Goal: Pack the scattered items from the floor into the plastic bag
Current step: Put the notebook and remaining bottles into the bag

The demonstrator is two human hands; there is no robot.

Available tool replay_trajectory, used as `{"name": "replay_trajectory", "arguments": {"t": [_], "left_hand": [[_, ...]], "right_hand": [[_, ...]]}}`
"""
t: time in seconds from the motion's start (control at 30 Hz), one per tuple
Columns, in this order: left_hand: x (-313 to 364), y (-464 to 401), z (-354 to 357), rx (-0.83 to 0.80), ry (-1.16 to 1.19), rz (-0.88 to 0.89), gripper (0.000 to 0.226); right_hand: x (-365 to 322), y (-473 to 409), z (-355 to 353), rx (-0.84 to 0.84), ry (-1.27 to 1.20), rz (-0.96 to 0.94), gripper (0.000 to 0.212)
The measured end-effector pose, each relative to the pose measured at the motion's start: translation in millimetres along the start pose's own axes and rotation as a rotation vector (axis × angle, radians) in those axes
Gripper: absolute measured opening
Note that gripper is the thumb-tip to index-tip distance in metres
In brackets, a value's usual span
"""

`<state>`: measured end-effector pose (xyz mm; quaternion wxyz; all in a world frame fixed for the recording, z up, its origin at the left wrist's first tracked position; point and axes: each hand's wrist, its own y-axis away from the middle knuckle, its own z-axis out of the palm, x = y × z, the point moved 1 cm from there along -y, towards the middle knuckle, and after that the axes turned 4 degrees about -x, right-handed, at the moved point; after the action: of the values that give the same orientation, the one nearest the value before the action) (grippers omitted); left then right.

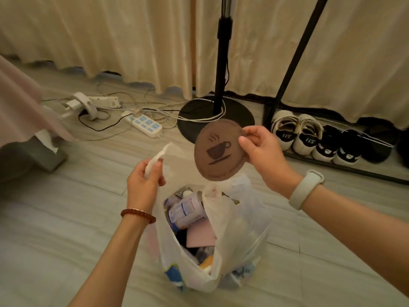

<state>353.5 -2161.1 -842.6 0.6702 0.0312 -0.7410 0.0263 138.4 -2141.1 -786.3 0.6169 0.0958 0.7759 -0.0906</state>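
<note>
Seen from above, 2 bare hands over a white plastic bag (223, 251) standing open on a pale floor (55, 229).

Right hand (261, 154), with a pale wristband (306, 189), pinching the right edge of a round brown coaster (218, 149) printed with a steaming cup. Coaster held tilted, face toward the camera, spreading left of the fingers, its lower edge just above the bag's far rim.

Left hand (143, 180), with a red-brown bead bracelet (137, 214), curled round 1 bag handle (158, 157), lifted up at the bag's left side.

Inside the bag: a white bottle (186, 211) lying on its side, a pink flat piece (201, 235).

Farther back: a power strip (145, 125) among cables at left, a black lamp base (197, 120) in the middle, shoes (314, 140) in a row at right, cream curtains (110, 41) behind.
</note>
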Motion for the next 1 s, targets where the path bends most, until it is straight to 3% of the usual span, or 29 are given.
{"name": "replay_trajectory", "arguments": {"t": [0.1,0.2,0.23,0.3,0.4,0.47,0.53,0.6,0.73,0.87,1.0], "left_hand": [[3.9,5.2,-10.9,0.098,0.047,0.058,0.018],[0.9,17.5,-15.7,0.108,-0.017,0.107,0.018],[-0.9,22.1,-17.1,0.097,-0.050,0.123,0.018],[-3.5,31.0,-16.1,0.048,-0.167,0.144,0.014],[-6.7,40.2,-3.3,-0.084,-0.438,0.217,0.014],[-7.4,43.3,13.4,-0.157,-0.607,0.334,0.029],[-4.7,44.2,32.0,-0.194,-0.723,0.430,0.038],[-5.5,41.8,48.7,-0.282,-0.769,0.430,0.046],[-23.7,37.1,69.5,-0.385,-0.806,0.311,0.050],[-51.2,32.0,86.6,-0.549,-1.111,0.206,0.092],[-54.4,23.8,96.9,-0.529,-1.288,0.205,0.090]], "right_hand": [[16.1,19.5,30.4,-0.275,0.113,0.099,0.019],[42.3,42.8,43.2,-0.613,0.702,-0.207,0.030],[48.6,44.8,40.3,-0.637,0.849,-0.308,0.032],[55.8,38.7,28.1,-0.524,0.949,-0.380,0.036],[83.0,0.3,7.3,-0.308,0.975,-0.146,0.052],[107.9,-21.2,0.2,-0.358,0.873,0.164,0.061],[128.9,-20.6,-1.7,-0.431,0.689,0.267,0.061],[141.6,5.1,1.5,-0.447,0.651,0.080,0.046],[151.2,76.7,3.3,-0.553,0.698,-0.396,0.042],[163.2,74.3,-20.6,-0.538,0.511,-0.473,0.030],[167.9,66.1,-30.2,-0.455,0.432,-0.523,0.023]]}}
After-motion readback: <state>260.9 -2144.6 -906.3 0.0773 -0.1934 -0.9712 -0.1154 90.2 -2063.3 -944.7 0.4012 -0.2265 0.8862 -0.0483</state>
